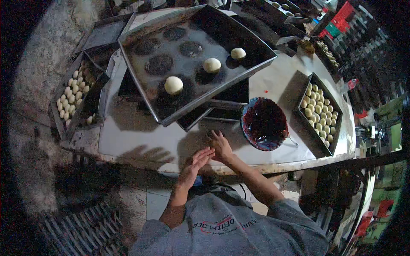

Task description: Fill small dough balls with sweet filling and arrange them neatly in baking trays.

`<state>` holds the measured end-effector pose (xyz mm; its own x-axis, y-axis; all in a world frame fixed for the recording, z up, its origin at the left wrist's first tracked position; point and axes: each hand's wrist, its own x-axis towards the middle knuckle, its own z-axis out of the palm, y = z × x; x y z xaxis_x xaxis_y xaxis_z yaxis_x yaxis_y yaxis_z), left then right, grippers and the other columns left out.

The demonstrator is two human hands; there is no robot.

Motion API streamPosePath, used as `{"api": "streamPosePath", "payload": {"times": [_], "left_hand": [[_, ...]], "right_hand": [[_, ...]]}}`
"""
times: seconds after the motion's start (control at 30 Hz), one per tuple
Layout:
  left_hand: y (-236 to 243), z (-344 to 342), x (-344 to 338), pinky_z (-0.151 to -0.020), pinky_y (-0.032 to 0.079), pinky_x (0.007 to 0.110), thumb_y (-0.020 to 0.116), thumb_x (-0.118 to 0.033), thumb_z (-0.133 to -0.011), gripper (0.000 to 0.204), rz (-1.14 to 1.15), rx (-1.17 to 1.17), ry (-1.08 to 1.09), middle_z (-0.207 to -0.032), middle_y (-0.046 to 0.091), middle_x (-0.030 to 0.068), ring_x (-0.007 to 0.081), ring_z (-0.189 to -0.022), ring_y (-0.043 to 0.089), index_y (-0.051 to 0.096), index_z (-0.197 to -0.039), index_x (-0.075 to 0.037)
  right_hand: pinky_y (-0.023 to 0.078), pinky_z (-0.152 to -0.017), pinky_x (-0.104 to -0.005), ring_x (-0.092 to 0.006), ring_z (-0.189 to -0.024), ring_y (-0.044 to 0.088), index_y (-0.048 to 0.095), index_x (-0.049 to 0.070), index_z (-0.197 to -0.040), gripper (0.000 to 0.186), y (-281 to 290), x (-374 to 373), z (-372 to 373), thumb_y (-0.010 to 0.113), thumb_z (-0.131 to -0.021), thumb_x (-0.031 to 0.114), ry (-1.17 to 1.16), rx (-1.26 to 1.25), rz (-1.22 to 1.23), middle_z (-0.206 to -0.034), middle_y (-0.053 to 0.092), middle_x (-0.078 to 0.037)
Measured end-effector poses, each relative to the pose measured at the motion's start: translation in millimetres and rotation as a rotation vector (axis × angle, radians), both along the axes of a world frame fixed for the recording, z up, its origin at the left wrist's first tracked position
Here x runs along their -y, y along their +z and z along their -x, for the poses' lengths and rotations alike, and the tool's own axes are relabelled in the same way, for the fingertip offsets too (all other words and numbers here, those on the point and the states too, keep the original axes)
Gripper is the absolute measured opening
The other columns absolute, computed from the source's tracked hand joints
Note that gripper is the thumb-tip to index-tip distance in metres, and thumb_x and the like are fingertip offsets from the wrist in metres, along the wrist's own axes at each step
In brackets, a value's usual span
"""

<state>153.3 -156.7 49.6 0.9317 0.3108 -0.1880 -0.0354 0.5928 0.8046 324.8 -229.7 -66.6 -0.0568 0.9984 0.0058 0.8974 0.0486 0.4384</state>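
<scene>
My left hand [197, 165] is held over the front edge of the table, its fingers stretched out, the tips meeting my right hand. My right hand [221, 147] is cupped low over the tabletop with curled fingers. A small dark patch shows at its fingertips; whether it is a thing or shadow I cannot make out. Beyond both hands a large metal baking tray [192, 112] rests on other trays. Along its near side sit three pale dough balls: one on the left [174, 85], a middle one [212, 65] and a right one [238, 53].
Right of my hands stands a blue bowl [285, 121] smeared inside with dark red stuff. A tray [294, 112] full of small dough balls lies farther right; another tray [55, 112] of them lies at the far left. The table's front edge [273, 167] is rounded.
</scene>
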Motion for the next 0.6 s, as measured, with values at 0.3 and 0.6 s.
{"api": "streamPosePath", "payload": {"times": [0.3, 0.6], "left_hand": [[4, -14, -46, -0.095, 0.036, 0.036, 0.052, -0.019, -0.086, 0.033, -0.048, -0.022, -0.091, -0.118, 0.051, 0.0140, 0.0225, -0.112, 0.047, 0.050, -0.114, -0.001], [-19, 10, -93, -0.099, 0.031, 0.033, 0.057, -0.019, -0.083, 0.033, 0.154, 0.115, -0.317, -0.120, 0.051, 0.0108, 0.0207, -0.115, 0.044, 0.054, -0.111, -0.002]], "right_hand": [[0.042, -0.083, -0.0304, -0.0173, -0.103, 0.050, 0.056, 0.001, -0.103, 0.037, 157, 44, -24, 0.063, -0.070, 0.016, -0.561, -1.708, 0.208, -0.102, 0.055, -0.011], [0.042, -0.084, -0.0306, -0.0211, -0.095, 0.054, 0.055, 0.000, -0.100, 0.031, 332, -161, -108, 0.061, -0.070, 0.003, -0.133, -0.960, -0.362, -0.101, 0.055, -0.009]]}}
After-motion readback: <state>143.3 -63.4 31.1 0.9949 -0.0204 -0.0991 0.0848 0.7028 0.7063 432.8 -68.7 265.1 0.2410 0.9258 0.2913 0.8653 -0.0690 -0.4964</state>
